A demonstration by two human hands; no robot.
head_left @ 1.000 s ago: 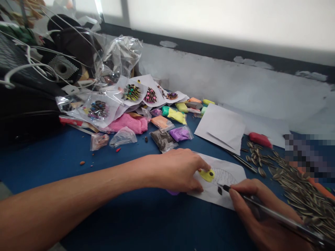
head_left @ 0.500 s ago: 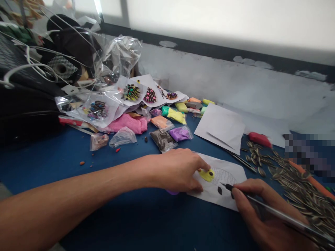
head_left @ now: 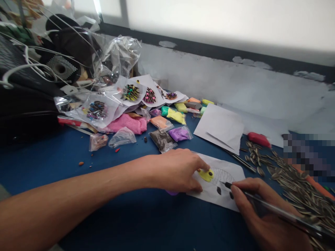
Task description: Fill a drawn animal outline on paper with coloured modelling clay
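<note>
A white sheet of paper lies on the blue table, bearing a pencilled oval body filled with small scale-like marks. A flat yellow clay head with a dark eye is stuck at the drawing's left end. My left hand rests on the paper's left part, thumb and forefinger apart, the forefinger touching the yellow clay. Held in my right hand is a pen with a clear barrel and black grip, its tip at the drawing's lower edge. Two dark leaf-shaped marks show below the tip, one partly behind my fingers.
Sunflower seeds spread at the right, near a red clay lump. Folded white paper and a thin rod lie behind the sheet. Bagged clay, finished seed pictures and a black bag stand left.
My right hand and the pen have shifted very slightly, and a dark mark beside the fingers shows more. My left hand stays in place on the paper.
</note>
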